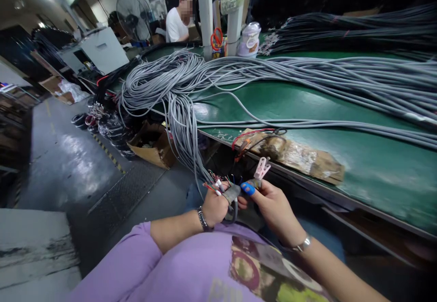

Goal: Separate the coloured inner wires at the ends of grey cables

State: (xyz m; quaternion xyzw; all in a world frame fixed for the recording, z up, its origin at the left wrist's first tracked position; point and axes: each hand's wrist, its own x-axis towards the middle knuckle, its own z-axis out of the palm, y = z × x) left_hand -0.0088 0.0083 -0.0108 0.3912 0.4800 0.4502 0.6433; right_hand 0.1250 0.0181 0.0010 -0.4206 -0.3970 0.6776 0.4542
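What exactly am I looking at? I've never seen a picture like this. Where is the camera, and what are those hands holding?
There is no machine here: these are a person's own two hands, seen by a camera worn on the head, looking forward and down. The left hand holds cable ends with coloured wires poking out. The right hand, its thumb covered in something blue, is close by, beside a pink clip; exactly what it pinches is unclear. On the green table lie long bundles of grey cable, some hanging over the edge, and a taped strip of cardboard.
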